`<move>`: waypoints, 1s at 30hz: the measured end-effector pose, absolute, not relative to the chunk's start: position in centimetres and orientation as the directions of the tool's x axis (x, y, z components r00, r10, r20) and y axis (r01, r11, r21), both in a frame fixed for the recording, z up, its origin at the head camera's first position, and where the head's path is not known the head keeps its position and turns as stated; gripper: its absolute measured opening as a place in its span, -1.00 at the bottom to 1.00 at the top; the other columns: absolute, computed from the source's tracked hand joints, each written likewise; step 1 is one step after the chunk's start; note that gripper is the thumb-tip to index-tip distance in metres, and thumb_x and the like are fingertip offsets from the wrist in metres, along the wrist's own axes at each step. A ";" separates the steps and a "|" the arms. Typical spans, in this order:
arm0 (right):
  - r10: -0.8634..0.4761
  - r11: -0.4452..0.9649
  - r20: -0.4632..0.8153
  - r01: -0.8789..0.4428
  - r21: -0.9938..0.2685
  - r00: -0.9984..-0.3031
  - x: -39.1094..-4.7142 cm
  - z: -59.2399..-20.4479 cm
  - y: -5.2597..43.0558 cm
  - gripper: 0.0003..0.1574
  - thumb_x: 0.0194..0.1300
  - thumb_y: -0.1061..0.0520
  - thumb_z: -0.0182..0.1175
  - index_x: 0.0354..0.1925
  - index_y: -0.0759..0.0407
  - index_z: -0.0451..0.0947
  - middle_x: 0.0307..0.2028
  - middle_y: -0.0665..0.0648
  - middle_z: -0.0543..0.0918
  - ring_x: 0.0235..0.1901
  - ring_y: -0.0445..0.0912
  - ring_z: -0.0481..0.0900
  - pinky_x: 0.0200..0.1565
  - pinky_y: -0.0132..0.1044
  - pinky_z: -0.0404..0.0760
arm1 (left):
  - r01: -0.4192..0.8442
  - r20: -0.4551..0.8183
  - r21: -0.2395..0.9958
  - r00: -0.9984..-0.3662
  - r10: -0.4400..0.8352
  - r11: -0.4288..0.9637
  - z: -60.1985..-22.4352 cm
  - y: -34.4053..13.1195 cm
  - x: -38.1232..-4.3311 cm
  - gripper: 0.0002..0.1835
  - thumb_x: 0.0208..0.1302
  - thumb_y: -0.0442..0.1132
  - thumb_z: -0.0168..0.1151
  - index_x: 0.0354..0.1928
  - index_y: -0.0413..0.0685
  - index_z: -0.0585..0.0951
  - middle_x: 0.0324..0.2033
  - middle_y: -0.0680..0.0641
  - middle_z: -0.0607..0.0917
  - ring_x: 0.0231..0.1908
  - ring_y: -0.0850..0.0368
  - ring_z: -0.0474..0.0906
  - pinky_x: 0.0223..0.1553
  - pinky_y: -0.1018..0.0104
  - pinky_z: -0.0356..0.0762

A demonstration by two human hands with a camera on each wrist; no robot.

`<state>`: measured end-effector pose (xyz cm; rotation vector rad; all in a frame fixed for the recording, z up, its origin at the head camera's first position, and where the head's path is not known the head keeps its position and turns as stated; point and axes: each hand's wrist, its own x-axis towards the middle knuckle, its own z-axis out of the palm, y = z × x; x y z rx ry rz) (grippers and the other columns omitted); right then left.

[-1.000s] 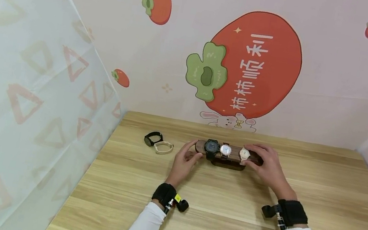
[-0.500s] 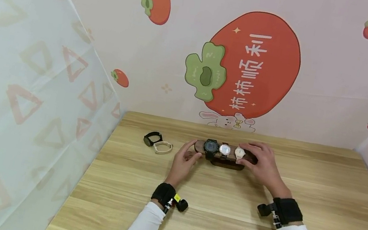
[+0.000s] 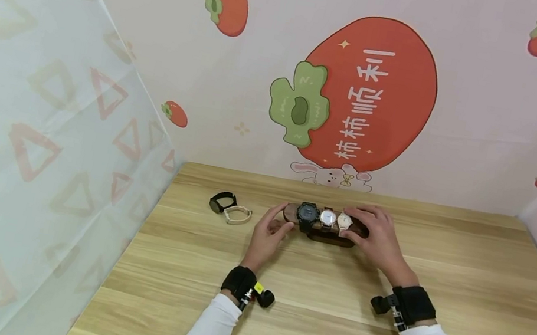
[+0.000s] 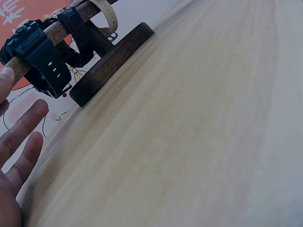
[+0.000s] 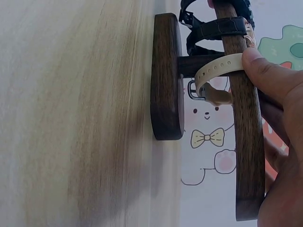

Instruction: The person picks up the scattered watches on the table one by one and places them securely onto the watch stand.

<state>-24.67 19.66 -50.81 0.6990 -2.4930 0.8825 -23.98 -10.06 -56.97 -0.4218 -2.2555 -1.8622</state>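
A dark wooden watch stand [image 3: 290, 213] stands near the back of the table, its bar raised on a flat base [image 5: 165, 80]. My left hand [image 3: 265, 242] pinches the bar's left end; in the left wrist view some fingers [image 4: 28, 153] stretch out below it. Along the bar sit a bulky black watch [image 3: 307, 215], a white-faced watch [image 3: 327, 218] on a dark strap, and a cream watch [image 3: 344, 221]. My right hand [image 3: 381, 240] grips the cream watch by its sides. Its buckled cream strap [image 5: 220, 67] loops round the bar, beneath my thumb.
Left of the stand, a black watch [image 3: 220, 202] and a cream-coloured band [image 3: 238, 215] lie on the wooden table [image 3: 304, 329]. A printed wall [image 3: 241, 79] rises behind the table, with side panels at left and right.
My right hand has slid the cream watch leftward along the bar, close to the white-faced watch. My left hand stays at the bar's left end.
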 end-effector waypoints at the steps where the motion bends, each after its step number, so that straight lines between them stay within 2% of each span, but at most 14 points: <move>1: -0.318 0.675 0.519 -0.574 -0.463 -0.793 -24.6 -50.8 19.7 -0.31 0.10 0.15 0.63 0.22 0.19 0.72 0.11 0.36 0.71 0.23 0.34 0.49 0.39 0.43 0.24 | 0.331 0.318 0.928 -0.943 0.098 0.169 -56.9 -10.0 -24.0 -0.37 0.55 -0.18 0.28 0.58 0.00 0.40 0.45 -0.09 0.51 -0.13 -0.24 0.74 -0.24 0.42 0.65; 4: -0.317 0.674 0.525 -0.577 -0.460 -0.790 -24.6 -50.9 19.7 -0.31 0.10 0.15 0.63 0.22 0.19 0.72 0.11 0.36 0.72 0.23 0.35 0.50 0.38 0.43 0.25 | 0.323 0.313 0.934 -0.946 0.088 0.153 -56.9 -9.9 -24.0 -0.37 0.54 -0.23 0.29 0.58 -0.06 0.40 0.47 -0.10 0.49 -0.11 -0.30 0.74 -0.25 0.43 0.62; 8: -0.316 0.673 0.529 -0.580 -0.460 -0.787 -24.7 -51.0 19.7 -0.31 0.10 0.15 0.64 0.22 0.18 0.72 0.10 0.35 0.73 0.23 0.34 0.50 0.38 0.42 0.25 | 0.317 0.307 0.938 -0.948 0.085 0.143 -56.9 -9.8 -23.9 -0.38 0.53 -0.23 0.29 0.57 0.01 0.42 0.48 -0.08 0.49 -0.11 -0.31 0.73 -0.26 0.43 0.59; 12: -0.306 0.676 0.520 -0.566 -0.471 -0.798 -24.6 -51.1 19.7 -0.31 0.12 0.15 0.63 0.24 0.17 0.71 0.12 0.35 0.71 0.26 0.36 0.48 0.38 0.43 0.24 | 0.322 0.310 0.934 -0.946 0.096 0.154 -57.0 -10.0 -23.9 -0.37 0.54 -0.16 0.29 0.58 0.07 0.41 0.38 -0.10 0.56 -0.16 -0.27 0.73 -0.28 0.42 0.60; 15: -0.291 0.681 0.509 -0.549 -0.485 -0.810 -24.3 -51.0 19.5 -0.31 0.14 0.16 0.63 0.24 0.18 0.71 0.15 0.38 0.69 0.28 0.40 0.46 0.38 0.46 0.23 | 0.322 0.310 0.934 -0.946 0.098 0.155 -57.0 -10.0 -24.0 -0.37 0.55 -0.15 0.28 0.58 0.04 0.41 0.32 -0.12 0.59 -0.17 -0.24 0.73 -0.28 0.40 0.61; 21: -0.253 0.685 0.488 -0.511 -0.519 -0.835 -23.9 -51.0 19.2 -0.31 0.17 0.21 0.61 0.27 0.20 0.68 0.18 0.42 0.66 0.34 0.42 0.41 0.39 0.53 0.15 | 0.316 0.304 0.939 -0.947 0.101 0.138 -57.3 -9.9 -24.2 -0.36 0.55 -0.18 0.28 0.59 -0.04 0.39 0.44 -0.08 0.53 -0.11 -0.23 0.74 -0.27 0.39 0.63; 27: -0.240 0.681 0.491 -0.506 -0.530 -0.838 -23.7 -51.1 19.0 -0.30 0.19 0.22 0.59 0.29 0.19 0.66 0.22 0.41 0.64 0.38 0.41 0.39 0.39 0.56 0.13 | 0.298 0.286 0.946 -0.953 0.102 0.128 -57.1 -9.9 -24.0 -0.36 0.56 -0.15 0.28 0.60 0.09 0.39 0.45 -0.07 0.51 -0.14 -0.27 0.73 -0.32 0.40 0.59; 30: -0.244 0.675 0.491 -0.510 -0.533 -0.836 -23.5 -51.0 18.9 -0.29 0.21 0.21 0.58 0.31 0.20 0.65 0.24 0.40 0.63 0.40 0.39 0.36 0.40 0.55 0.12 | 0.295 0.281 0.946 -0.953 0.114 0.132 -56.9 -10.0 -24.0 -0.36 0.57 -0.14 0.26 0.61 0.09 0.36 0.46 -0.11 0.48 -0.12 -0.27 0.73 -0.29 0.39 0.61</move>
